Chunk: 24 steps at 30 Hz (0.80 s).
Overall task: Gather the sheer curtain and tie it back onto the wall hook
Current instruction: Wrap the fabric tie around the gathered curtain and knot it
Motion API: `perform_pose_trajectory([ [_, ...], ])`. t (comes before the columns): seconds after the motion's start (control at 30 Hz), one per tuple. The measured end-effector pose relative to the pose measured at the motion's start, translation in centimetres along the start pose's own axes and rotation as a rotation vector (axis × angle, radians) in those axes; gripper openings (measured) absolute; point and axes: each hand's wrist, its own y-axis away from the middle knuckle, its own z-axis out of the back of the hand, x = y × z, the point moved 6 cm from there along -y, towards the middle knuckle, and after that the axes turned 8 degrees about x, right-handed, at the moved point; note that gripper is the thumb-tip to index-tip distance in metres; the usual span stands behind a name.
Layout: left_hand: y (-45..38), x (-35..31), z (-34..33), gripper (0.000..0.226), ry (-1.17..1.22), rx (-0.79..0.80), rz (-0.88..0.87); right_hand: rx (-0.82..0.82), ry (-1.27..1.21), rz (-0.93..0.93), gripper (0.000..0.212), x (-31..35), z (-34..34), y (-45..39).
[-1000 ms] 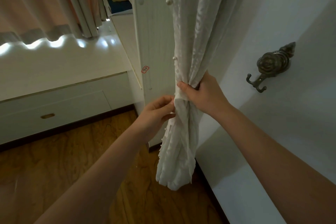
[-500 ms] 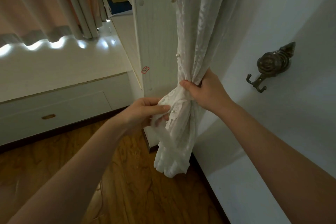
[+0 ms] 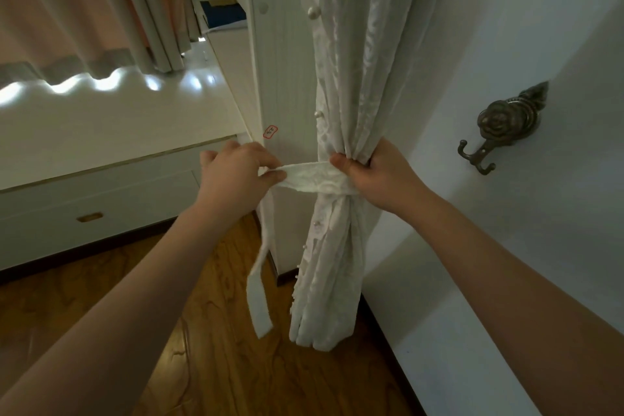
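Note:
The white sheer curtain (image 3: pixel 354 54) hangs bunched in front of a white cabinet panel, its hem just above the floor. My right hand (image 3: pixel 378 172) clasps the gathered bundle at its waist. A white fabric tie-back band (image 3: pixel 310 176) runs from that grip leftward to my left hand (image 3: pixel 236 176), which pinches it and holds it stretched flat. The band's loose tail (image 3: pixel 258 300) dangles below my left hand toward the floor. A dark bronze rose-shaped wall hook (image 3: pixel 499 128) is fixed to the white wall, right of my right hand and apart from it.
A white cabinet panel (image 3: pixel 283 78) stands right behind the curtain. To the left is a white window bench with a drawer (image 3: pixel 101 199) and pink drapes (image 3: pixel 67 3) above it. Wooden floor (image 3: pixel 236 365) lies below, and the white wall (image 3: pixel 506 27) is on the right.
My left hand has pulled the tie-back band out from the bundle and drawn it left, so it now stretches between both hands with its tail hanging. My right hand kept its grip.

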Motion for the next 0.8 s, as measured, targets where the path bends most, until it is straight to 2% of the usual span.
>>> perform_pose_trajectory([
  [0.07,-0.4,-0.5,0.0,0.023,0.009,0.004,-0.014,0.007,-0.011,0.008,0.047,0.2,0.0,0.3],
  [0.2,-1.2,-1.0,0.9,0.017,0.273,0.008,0.013,0.036,-0.055,0.013,0.045,-0.1,-0.1,0.8],
  [0.33,-1.6,-2.5,2.0,0.017,0.196,-0.063,0.012,0.092,-0.111,0.001,0.042,-0.2,-0.4,0.8],
  [0.47,-1.5,-5.3,1.6,0.017,0.297,0.008,-0.001,0.126,-0.177,0.001,0.039,-0.2,-0.6,0.9],
  [0.53,-1.4,-5.9,1.2,0.028,0.433,0.058,0.012,0.118,-0.198,0.0,0.037,-0.4,-0.7,0.9],
  [0.6,-1.2,-5.5,0.4,0.012,0.704,0.085,0.037,0.095,-0.206,0.01,0.038,-0.3,-0.6,1.0],
  [0.7,-0.6,-4.4,-1.7,0.03,1.122,0.113,0.152,0.016,-0.201,0.004,0.043,-0.6,-0.2,0.8],
  [0.8,0.8,-4.9,-2.7,0.024,1.197,0.11,0.081,-0.025,-0.188,0.003,0.048,-1.0,0.1,0.5],
])
